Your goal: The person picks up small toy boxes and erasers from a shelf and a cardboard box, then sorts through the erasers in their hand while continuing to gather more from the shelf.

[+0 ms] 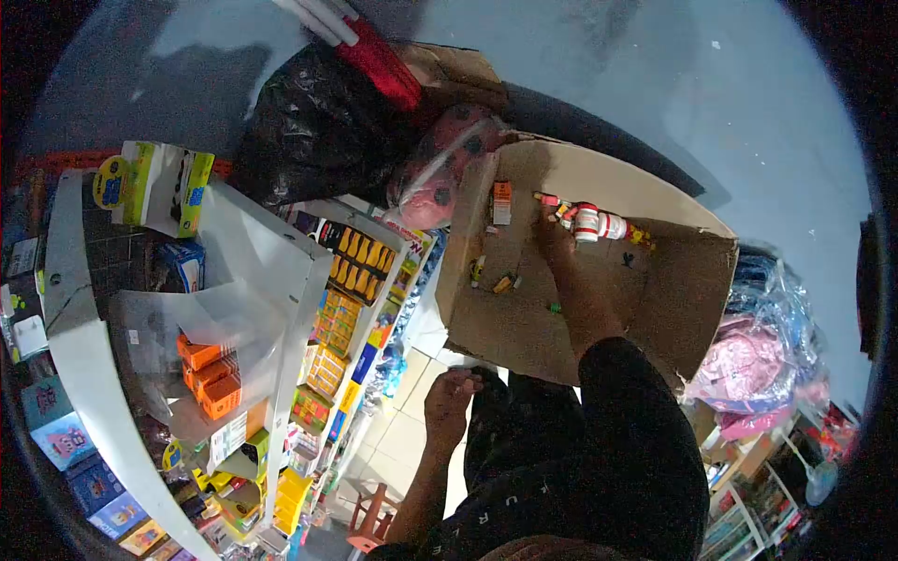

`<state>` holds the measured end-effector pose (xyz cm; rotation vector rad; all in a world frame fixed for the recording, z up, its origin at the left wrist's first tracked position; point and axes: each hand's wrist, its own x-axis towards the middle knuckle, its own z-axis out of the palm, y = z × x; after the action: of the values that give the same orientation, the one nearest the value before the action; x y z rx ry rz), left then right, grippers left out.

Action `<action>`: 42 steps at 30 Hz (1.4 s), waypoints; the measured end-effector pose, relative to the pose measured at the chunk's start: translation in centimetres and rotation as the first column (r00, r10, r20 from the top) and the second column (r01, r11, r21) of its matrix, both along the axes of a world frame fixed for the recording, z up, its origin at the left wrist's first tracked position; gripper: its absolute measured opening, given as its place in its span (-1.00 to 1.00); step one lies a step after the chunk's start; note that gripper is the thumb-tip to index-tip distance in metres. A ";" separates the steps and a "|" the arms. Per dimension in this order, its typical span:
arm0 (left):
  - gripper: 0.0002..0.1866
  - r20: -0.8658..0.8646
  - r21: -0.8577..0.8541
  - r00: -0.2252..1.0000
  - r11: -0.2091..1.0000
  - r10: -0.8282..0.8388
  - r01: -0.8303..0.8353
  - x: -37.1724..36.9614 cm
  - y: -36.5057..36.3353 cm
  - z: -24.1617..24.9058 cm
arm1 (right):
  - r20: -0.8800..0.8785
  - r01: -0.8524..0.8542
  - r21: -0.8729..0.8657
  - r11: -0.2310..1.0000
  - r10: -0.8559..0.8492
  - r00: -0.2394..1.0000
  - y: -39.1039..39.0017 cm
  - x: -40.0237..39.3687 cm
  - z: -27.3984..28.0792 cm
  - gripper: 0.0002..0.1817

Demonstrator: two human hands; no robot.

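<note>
An open cardboard box (589,318) stands in front of me. My right hand (556,234) reaches down inside it, beside a pile of small items (561,211) and next to two white bottles with red labels (599,224). Its fingertips are too hard to make out to tell what they hold. Yellow items (639,236) lie right of the bottles, and an orange-and-white small box (502,203) is against the left side. My left hand (453,400) hangs outside, below the box's near left corner, with its fingers curled; what it holds, if anything, is hidden.
White shelves (271,252) with packaged goods stand on the left. A black plastic bag (318,122) and a bagged pink item with dark spots (449,168) lie behind. Plastic-wrapped pink goods (748,365) are at the right. A reddish-brown stool (374,514) stands below on the tiles.
</note>
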<state>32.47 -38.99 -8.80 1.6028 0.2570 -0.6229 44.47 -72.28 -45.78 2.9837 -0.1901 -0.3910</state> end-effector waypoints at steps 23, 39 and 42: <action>-0.60 -0.327 -0.557 0.912 0.730 0.246 -0.396 4.9 -3.6 6.0 | -0.173 0.185 0.983 -0.024 0.257 0.951 10.2 -6.5 40.8 -0.73; -0.58 -0.585 -0.719 0.647 0.056 0.488 -0.692 -0.4 9.9 7.9 | -0.054 0.000 0.991 0.137 0.392 0.919 31.7 -8.0 48.1 -0.48; -0.58 -0.625 -0.680 0.577 -0.005 0.526 -0.733 -1.8 12.8 9.3 | -0.267 0.224 0.964 0.145 0.523 0.809 34.1 -8.7 50.4 -0.41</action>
<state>30.68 -26.22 0.46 0.1264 0.6247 -0.0586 35.81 -38.15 4.58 3.6643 0.8542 -2.1471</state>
